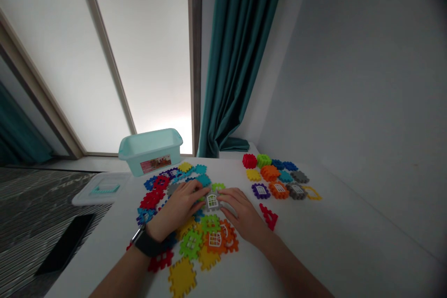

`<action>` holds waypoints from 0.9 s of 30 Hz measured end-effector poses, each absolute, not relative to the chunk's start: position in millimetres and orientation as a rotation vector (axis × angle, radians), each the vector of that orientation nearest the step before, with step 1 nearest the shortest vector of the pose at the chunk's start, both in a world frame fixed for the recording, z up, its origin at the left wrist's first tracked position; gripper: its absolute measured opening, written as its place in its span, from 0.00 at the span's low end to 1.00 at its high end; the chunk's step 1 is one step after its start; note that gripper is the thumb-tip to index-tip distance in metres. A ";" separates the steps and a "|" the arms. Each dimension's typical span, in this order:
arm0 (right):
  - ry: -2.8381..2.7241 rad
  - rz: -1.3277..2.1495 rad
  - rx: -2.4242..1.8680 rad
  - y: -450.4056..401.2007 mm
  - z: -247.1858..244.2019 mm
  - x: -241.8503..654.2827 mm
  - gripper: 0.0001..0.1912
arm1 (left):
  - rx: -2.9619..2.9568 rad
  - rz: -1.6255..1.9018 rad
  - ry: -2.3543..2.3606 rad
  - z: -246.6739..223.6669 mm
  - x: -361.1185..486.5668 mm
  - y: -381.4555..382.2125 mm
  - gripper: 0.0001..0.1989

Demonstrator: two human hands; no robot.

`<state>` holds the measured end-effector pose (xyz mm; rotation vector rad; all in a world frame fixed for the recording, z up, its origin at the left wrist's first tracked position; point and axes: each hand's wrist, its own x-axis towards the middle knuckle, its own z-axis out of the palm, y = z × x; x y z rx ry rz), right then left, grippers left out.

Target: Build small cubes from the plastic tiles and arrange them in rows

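Note:
Between my two hands is a grey interlocking building tile [212, 201] with a white window insert. My left hand [183, 205], with a dark watch [148, 242] on its wrist, grips the tile's left edge. The fingers of my right hand [240, 212] close on its right edge. Around and below the hands lies a loose heap of notched tiles, among them a green tile [191, 244], an orange window tile [214, 240], a yellow tile [182, 278] and red tiles [152, 199]. My left hand hides part of the heap.
Tiles sorted by colour stand at the back right, with an orange stack [270, 173] and a purple window tile [260, 191]. A red triangular piece [268, 217] lies beside my right forearm. A mint plastic bin [151, 149] and its clear lid [101, 189] are at the back left.

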<state>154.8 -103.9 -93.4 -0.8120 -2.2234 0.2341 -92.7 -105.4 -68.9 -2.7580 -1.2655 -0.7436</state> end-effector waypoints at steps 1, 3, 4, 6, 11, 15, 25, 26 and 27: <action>-2.222 0.240 -0.809 -104.1 -92.8 154.6 0.13 | -2.749 -0.742 -1.266 -69.3 -92.8 -105.1 0.18; -2.217 0.249 -0.805 -104.5 -91.6 154.4 0.13 | -2.726 -0.758 -1.278 -69.4 -92.9 -104.7 0.18; -2.210 0.252 -0.805 -104.5 -91.1 154.5 0.13 | -2.714 -0.778 -1.290 -68.9 -92.9 -104.8 0.18; -2.185 0.252 -0.810 -104.1 -90.8 155.1 0.13 | -2.698 -0.828 -1.320 -67.0 -92.7 -105.7 0.17; -2.101 0.255 -0.819 -103.4 -92.1 155.8 0.13 | -2.710 -0.867 -1.366 -61.9 -89.9 -110.1 0.23; -2.067 0.269 -0.813 -105.8 -91.3 152.1 0.13 | -2.698 -0.903 -1.368 -63.0 -88.0 -110.8 0.22; -2.097 0.121 -0.774 -104.1 -88.4 156.5 0.10 | -2.882 -1.183 -1.428 -58.2 -83.7 -113.7 0.17; -2.097 0.120 -0.766 -103.9 -88.0 157.0 0.10 | -2.927 -1.223 -1.446 -57.8 -82.4 -114.2 0.15; -2.087 0.131 -0.759 -104.0 -87.3 156.9 0.09 | -2.967 -1.255 -1.464 -57.6 -81.3 -114.5 0.12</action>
